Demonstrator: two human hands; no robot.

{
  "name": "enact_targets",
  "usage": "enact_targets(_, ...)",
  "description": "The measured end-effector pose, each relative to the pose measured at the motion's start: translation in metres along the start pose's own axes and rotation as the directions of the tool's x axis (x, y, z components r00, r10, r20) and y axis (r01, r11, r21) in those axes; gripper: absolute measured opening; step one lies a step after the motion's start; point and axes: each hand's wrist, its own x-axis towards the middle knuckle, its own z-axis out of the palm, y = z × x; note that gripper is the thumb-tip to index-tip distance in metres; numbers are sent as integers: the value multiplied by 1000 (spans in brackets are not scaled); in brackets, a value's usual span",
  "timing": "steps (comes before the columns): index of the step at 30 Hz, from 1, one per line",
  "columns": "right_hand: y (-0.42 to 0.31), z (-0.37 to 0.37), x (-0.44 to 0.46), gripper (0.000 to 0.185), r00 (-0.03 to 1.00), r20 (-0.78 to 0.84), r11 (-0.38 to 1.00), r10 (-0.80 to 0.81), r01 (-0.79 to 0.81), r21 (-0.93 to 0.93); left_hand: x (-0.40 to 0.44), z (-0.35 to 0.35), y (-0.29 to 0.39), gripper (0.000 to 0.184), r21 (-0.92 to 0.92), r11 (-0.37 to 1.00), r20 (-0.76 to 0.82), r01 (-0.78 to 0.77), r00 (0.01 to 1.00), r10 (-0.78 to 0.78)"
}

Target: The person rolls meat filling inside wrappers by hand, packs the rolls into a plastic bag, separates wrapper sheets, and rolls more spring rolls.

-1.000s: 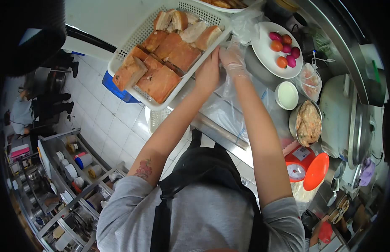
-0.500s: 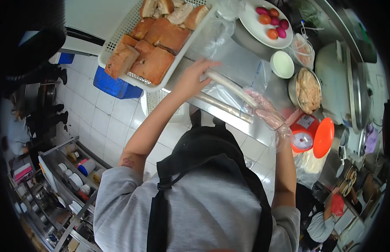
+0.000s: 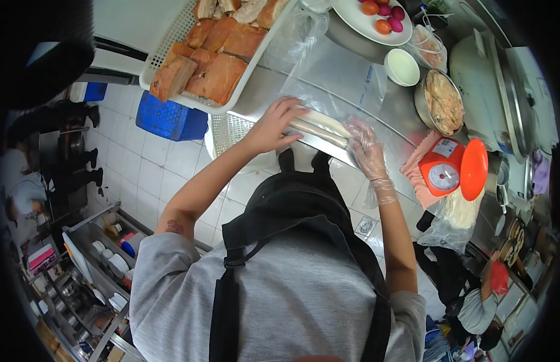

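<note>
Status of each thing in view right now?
Left hand: bare, grip unclear
Right hand: clear-gloved, grip unclear
Pale roll: between both hands
Plastic sheet: spread out
White crate: loaded with meat slabs
Plate: holding round items
Metal bowl: filled with pale mixture
White bowl: contents unclear
Red scale: reading unclear

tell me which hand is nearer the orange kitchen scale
Right. The gloved right hand is left of the orange kitchen scale in view; the bare left hand is farther left.
</note>
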Motion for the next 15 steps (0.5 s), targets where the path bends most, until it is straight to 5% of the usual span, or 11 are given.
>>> enact_targets(3,6,8,-3,35,998,54,1000,13,-13,-8,-1,7,-8,49,106,989,11,-106,994,105)
enact_targets(10,-19,8,-5,50,982,-27,925,-189,168,-342,5,11,-20,48,187,968,47,-168,986,162)
enact_targets(15,-6,0,1,40,994,25,906,-108,109,-408,22,9,-24,33,150,980,47,-130,991,124)
